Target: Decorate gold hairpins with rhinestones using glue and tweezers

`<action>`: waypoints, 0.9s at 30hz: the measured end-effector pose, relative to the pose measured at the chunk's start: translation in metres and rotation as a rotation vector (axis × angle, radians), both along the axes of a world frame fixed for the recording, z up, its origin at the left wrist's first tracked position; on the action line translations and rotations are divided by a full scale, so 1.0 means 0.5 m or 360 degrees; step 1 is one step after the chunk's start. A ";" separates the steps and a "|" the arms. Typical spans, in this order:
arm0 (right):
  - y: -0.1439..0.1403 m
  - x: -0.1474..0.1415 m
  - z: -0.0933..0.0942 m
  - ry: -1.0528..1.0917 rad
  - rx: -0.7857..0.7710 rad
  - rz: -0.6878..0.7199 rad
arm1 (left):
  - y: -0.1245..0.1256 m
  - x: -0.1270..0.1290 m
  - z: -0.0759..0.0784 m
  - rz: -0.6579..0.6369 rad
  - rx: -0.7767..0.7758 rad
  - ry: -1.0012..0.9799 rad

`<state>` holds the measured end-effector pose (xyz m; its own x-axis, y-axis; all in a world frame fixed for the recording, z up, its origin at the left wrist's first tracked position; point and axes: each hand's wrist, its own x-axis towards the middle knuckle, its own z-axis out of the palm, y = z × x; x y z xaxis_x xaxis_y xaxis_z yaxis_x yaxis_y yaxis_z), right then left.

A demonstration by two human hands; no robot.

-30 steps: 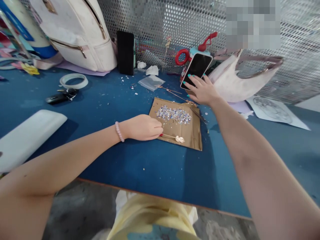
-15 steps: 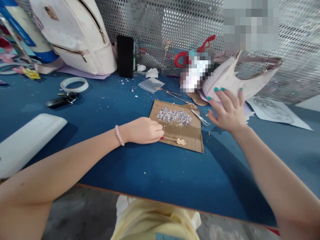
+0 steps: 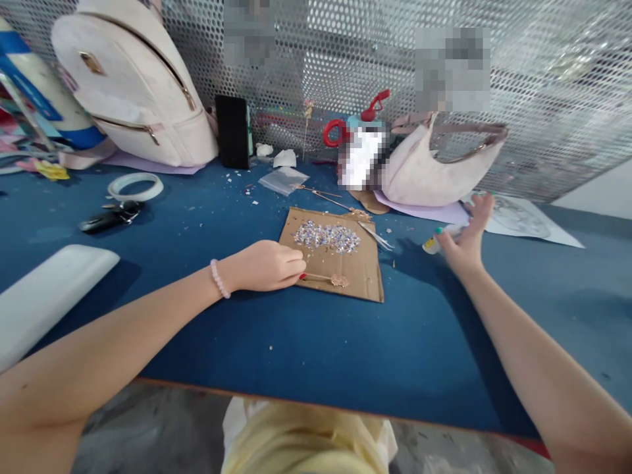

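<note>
A brown cardboard sheet lies on the blue table and carries a heap of small shiny rhinestones. My left hand rests at the sheet's left edge and pinches the stem of a thin gold hairpin that lies on the cardboard. My right hand is out to the right of the sheet, fingers closing around a small white tube on the table. Metal tweezers lie by the sheet's right corner.
A white backpack, a black box and a pale handbag stand against the perforated metal wall. A tape roll, dark keys, a white pad, a plastic bag and a printed paper lie around.
My right hand left the phone at the back, swept right and came down on the small white tube. My left hand kept its hold on the hairpin.
</note>
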<state>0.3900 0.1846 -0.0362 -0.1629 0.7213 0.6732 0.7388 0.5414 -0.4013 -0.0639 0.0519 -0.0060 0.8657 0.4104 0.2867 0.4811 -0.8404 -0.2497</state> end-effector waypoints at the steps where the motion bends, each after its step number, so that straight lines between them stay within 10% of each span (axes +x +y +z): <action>1: 0.004 0.000 -0.003 0.0095 -0.0001 0.0035 | 0.000 0.000 -0.001 0.0002 0.0001 -0.0001; 16: -0.005 -0.019 -0.009 0.0822 -0.0684 0.0338 | 0.001 -0.002 -0.007 0.0026 -0.0098 -0.0072; 27: -0.004 -0.025 -0.013 0.0492 -0.0730 0.0219 | 0.001 -0.004 -0.008 0.0023 -0.0121 -0.0059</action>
